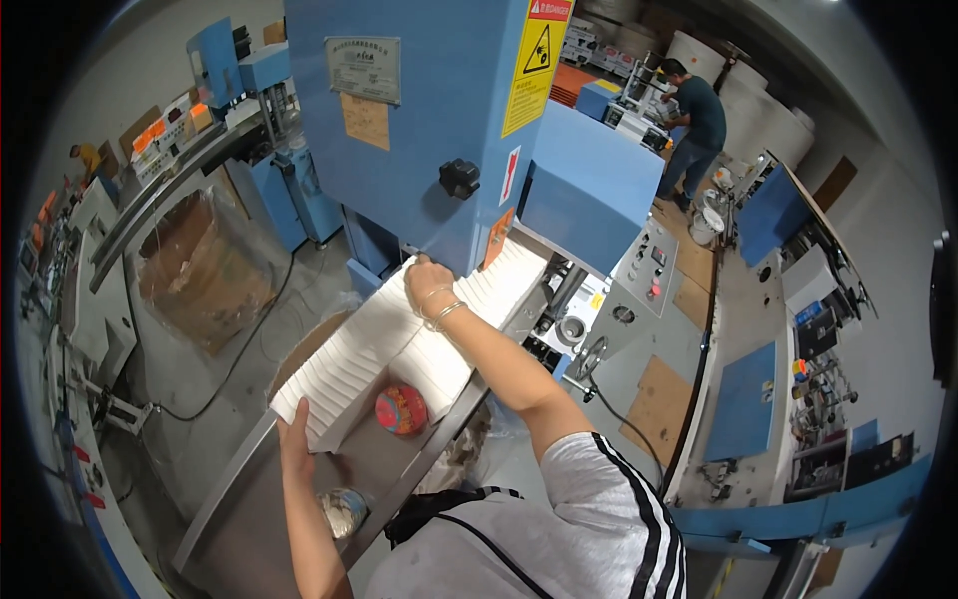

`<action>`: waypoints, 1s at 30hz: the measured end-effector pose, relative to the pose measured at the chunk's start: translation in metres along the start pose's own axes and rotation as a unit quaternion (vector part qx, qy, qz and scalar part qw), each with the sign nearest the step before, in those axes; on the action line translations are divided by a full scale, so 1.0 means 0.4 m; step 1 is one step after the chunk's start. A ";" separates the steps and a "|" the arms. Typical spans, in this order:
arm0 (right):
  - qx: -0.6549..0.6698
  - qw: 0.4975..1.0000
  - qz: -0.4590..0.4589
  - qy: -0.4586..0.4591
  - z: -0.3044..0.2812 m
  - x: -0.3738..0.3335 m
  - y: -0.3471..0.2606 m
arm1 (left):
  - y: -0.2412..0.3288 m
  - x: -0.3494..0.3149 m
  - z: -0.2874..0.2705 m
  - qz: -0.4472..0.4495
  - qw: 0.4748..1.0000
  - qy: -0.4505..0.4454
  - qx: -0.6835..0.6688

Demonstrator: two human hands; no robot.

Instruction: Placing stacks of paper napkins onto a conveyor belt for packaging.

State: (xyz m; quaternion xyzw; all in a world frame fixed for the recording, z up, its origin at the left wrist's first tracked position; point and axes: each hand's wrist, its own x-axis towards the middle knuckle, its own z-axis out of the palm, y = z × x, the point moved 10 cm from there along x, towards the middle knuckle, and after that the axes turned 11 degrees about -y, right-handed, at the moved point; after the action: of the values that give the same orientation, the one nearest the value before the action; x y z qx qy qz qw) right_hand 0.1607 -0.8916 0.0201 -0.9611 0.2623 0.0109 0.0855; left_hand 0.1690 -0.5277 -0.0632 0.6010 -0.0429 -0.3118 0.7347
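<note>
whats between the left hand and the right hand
A row of white paper lies between the left hand and right hand, as the head view shows.

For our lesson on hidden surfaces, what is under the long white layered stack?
Grey tabletop shows beside the white layered stack; whatever lies directly beneath it is covered.

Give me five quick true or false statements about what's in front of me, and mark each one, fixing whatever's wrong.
1. The left hand touches the near-left end of the white stack. True.
2. The right hand holds the red round item. False: it sits beside the white stack, apart from both hands.
3. A bracelet circles the right wrist. True.
4. The large machine ahead is orange. False: it is blue.
5. A person in a dark shirt stands at upper right. True.
</note>
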 end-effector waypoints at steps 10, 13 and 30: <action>0.006 0.998 -0.027 0.053 -0.004 0.014 0.032 | 0.018 0.013 -0.002 0.043 0.998 0.024 0.025; 0.055 0.996 -0.034 0.059 -0.045 -0.027 0.013 | 0.039 -0.002 0.005 0.035 0.999 0.038 0.016; 0.107 0.989 -0.089 0.050 -0.003 -0.057 0.009 | 0.009 -0.021 -0.013 0.021 0.998 0.057 0.016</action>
State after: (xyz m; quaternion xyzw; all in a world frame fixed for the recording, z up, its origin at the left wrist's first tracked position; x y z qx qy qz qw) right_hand 0.1392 -0.8833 0.0223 -0.9654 0.1789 -0.0731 0.1749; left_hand 0.1660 -0.5189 -0.0589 0.6281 -0.0186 -0.2610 0.7328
